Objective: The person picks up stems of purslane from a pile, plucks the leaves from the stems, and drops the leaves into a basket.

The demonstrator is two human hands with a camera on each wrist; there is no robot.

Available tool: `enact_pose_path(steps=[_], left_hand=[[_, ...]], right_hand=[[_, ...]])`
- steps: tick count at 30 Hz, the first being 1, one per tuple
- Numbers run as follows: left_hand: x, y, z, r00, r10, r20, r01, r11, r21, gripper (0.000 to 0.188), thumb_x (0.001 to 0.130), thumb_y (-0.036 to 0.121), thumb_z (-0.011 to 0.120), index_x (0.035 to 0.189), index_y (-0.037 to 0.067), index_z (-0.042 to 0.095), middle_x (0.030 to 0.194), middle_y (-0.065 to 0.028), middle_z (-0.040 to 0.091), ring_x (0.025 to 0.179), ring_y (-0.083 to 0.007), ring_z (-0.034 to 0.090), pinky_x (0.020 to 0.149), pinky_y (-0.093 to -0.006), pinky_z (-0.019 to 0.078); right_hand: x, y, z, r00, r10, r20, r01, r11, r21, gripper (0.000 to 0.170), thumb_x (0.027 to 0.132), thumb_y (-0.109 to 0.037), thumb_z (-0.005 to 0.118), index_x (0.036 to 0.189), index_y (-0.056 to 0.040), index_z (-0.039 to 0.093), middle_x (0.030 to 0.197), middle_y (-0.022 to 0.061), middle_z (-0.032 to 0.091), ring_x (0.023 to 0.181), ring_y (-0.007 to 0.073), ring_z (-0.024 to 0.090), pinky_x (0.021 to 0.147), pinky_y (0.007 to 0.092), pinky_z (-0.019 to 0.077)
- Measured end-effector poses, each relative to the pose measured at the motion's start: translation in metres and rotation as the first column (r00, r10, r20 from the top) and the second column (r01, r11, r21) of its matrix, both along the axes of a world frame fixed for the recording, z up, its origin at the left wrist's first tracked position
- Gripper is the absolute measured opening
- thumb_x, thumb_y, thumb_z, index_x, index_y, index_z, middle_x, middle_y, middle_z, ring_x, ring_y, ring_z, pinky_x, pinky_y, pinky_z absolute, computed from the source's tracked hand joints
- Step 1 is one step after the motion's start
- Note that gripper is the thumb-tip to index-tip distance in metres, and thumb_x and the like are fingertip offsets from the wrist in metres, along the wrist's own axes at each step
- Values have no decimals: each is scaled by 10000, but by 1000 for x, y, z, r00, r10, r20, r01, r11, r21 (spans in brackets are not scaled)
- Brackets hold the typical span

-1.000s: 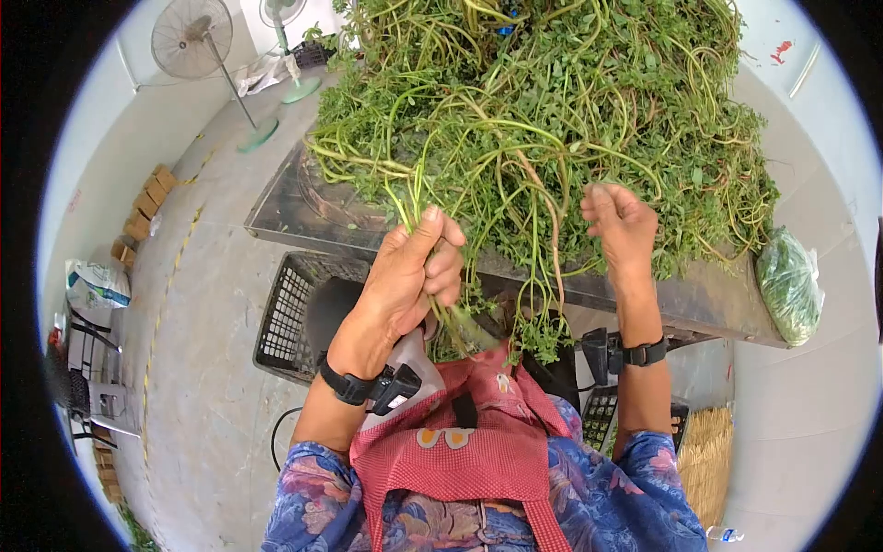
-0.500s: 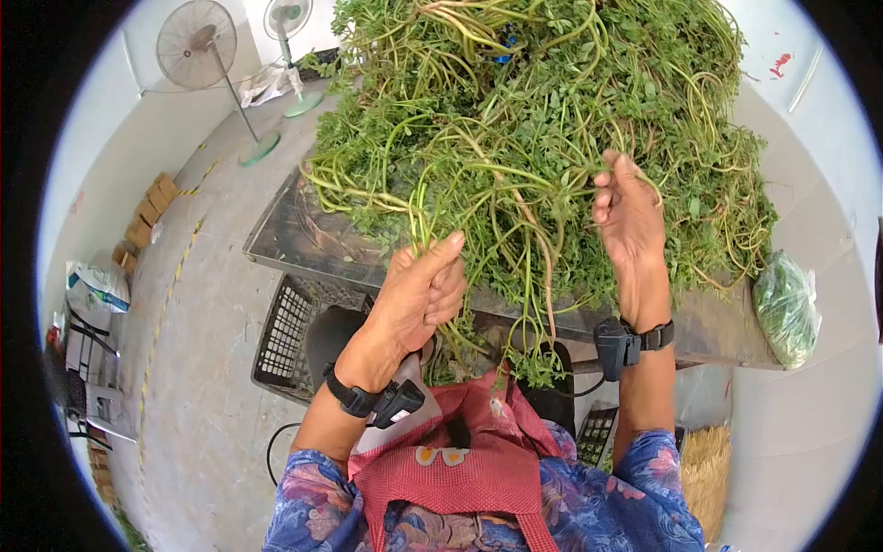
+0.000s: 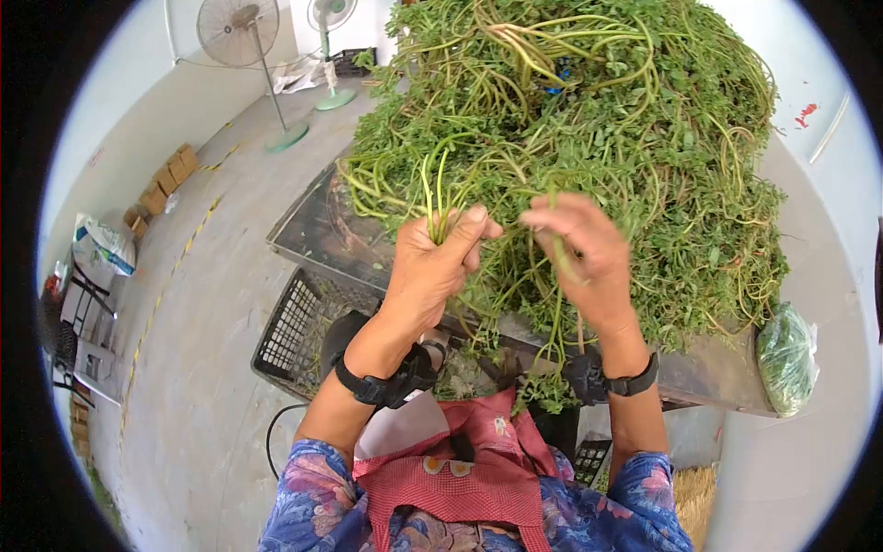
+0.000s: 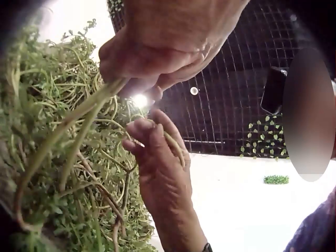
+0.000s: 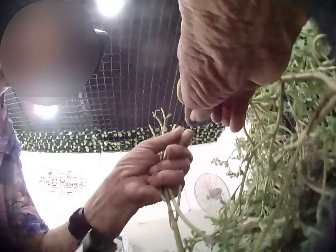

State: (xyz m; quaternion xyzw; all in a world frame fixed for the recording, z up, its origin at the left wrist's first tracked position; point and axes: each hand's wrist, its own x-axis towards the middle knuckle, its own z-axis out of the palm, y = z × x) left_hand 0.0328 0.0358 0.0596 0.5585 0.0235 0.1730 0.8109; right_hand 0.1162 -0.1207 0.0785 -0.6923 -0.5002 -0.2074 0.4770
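In the head view my left hand (image 3: 430, 269) grips a few green stems (image 3: 438, 198), whose upper ends stand above the thumb. In the right wrist view the same left hand (image 5: 144, 181) has its fingers curled round the stems (image 5: 173, 215), which hang below the fist. Close on its right, my right hand (image 3: 589, 262) is blurred, a green stem between its fingers. The left wrist view shows that stem (image 4: 175, 147) pinched by the right hand (image 4: 163, 173). Behind both hands lies a large heap of leafy vines (image 3: 671, 184).
The heap lies on a dark table (image 3: 308, 235). Below its left part stands a black crate (image 3: 292, 322). A plastic bag of greens (image 3: 786, 359) is at the table's right end. Two fans, one the nearer standing fan (image 3: 241, 35), and cardboard boxes (image 3: 166, 179) are farther left.
My right hand has moved left from the heap towards the left hand, with a stem in its fingers. The left hand still grips its stems. The head view has shifted.
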Motion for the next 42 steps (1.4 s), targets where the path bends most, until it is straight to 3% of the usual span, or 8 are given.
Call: enact_pose_path(steps=[4,15,18,19,22,28,36,42], left_hand=[[-2,11,-6,984,161,76,-174,961,213,253,878,260,596,865,11,637,545,43,504,398,-1,317,357,-184,199],[19,15,-35,1000,-11,21,7,976,216,200,819,233,672,731,63,616,643,35,554,446,-19,350,392,-200,244],[18,25,-28,998,54,18,-57,981,185,178,820,219,668,755,62,614,673,13,582,449,-17,369,383,-194,252],[15,32,-20,996,86,-15,-83,983,162,165,825,198,658,780,44,622,661,-3,598,447,-22,388,387,-192,269],[11,45,-11,990,129,-52,-122,986,116,159,833,179,644,830,22,621,630,-15,607,383,-18,334,346,-187,214],[0,68,-1,977,214,14,-215,977,7,209,850,200,624,848,-9,612,617,-24,583,360,-20,328,326,-183,194],[-4,45,-3,984,166,67,-169,984,49,211,876,223,597,866,13,614,575,-27,574,359,-23,313,332,-182,198],[-5,33,-5,987,148,66,-153,984,86,217,871,214,609,936,9,636,575,-13,574,394,-27,355,366,-188,248]], right_hand=[[-2,8,-28,990,22,141,-3,991,-136,326,675,63,615,939,-127,642,917,91,557,809,268,575,695,325,478],[-15,10,-37,953,195,230,-73,890,-451,314,627,-27,629,915,-148,647,956,58,556,890,261,542,746,340,471],[-8,10,-36,913,126,387,40,919,-393,375,635,-84,642,998,-177,630,1035,55,562,970,271,534,853,376,429],[1,4,-34,870,-12,493,230,893,-385,396,666,-116,646,1051,-205,613,1098,65,552,1034,282,513,911,393,388],[28,-21,-41,760,-292,580,591,683,-429,418,777,-223,634,1181,-297,558,1268,103,489,1187,324,433,1018,426,300],[91,-65,-75,735,-473,486,679,511,-527,433,839,-272,591,1253,-349,491,1337,128,430,1210,365,398,1021,456,294],[53,-55,-37,857,-450,250,511,685,-519,376,822,-230,619,1188,-289,557,1268,136,491,1071,329,530,939,452,377],[9,-37,9,866,-486,116,499,854,-150,217,771,-133,670,987,-154,669,879,80,646,665,202,608,575,264,475]])
